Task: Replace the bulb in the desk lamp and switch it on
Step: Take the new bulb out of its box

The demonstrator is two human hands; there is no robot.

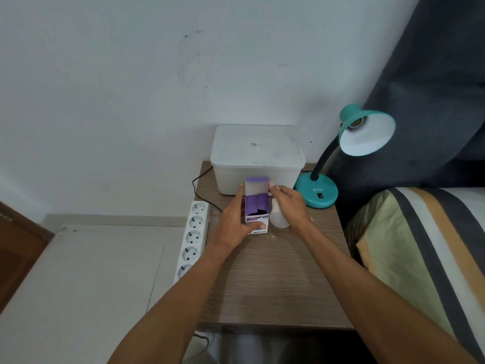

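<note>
worktop [275, 279] by bed | lamp [364, 132] socket empty | my left hand [233, 222] clamped on open box [257, 206] | right hand [288, 203] holds bulb [279, 219] | fitting, switching left

Matt wood-grain table [275, 271] bearing a printed cardboard bulb box [257, 206], a frosted smooth bulb [279, 219], a cloudy plastic container [257, 158] and a glossy teal lamp [367, 130] with metal-threaded socket.

A pale, scuffed wall [131, 74] rises behind a wood-grain worktop [275, 279]. Light floor tiles [78, 271] spread to the left, with a brown wooden edge [15, 245] at the far left. To the right hangs a dark curtain [433, 88] above a bed with striped bedding [433, 245].
</note>
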